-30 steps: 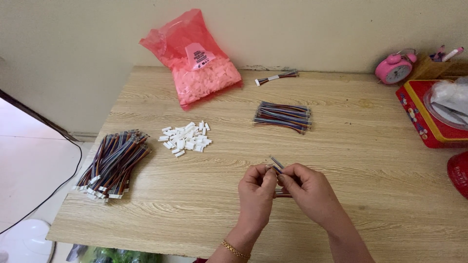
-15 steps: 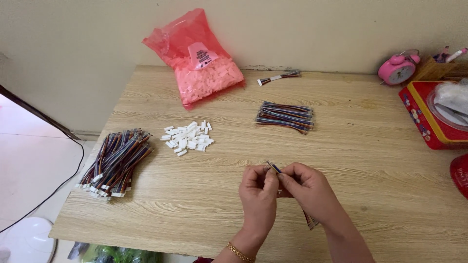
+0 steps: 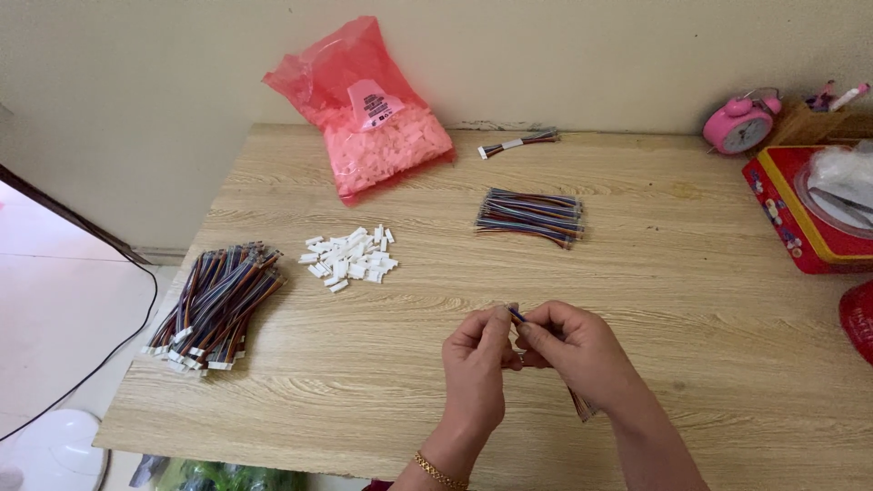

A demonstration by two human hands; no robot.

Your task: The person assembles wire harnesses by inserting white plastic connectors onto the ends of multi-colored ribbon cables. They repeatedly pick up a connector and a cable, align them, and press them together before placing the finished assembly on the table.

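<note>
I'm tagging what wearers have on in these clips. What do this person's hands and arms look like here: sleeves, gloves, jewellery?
Both hands are bare, with no gloves. The left hand has a thin gold-coloured beaded bracelet at the wrist. The right hand shows no ring or watch. Both forearms are uncovered as far as the picture reaches, with no sleeve in view.

Single head-worn view, looking steeply down, close over wooden table [image 3: 691, 300], wall beyond

Both hands, left [image 3: 480, 350] and right [image 3: 571, 350], meet, fingertips pinched together.
</note>
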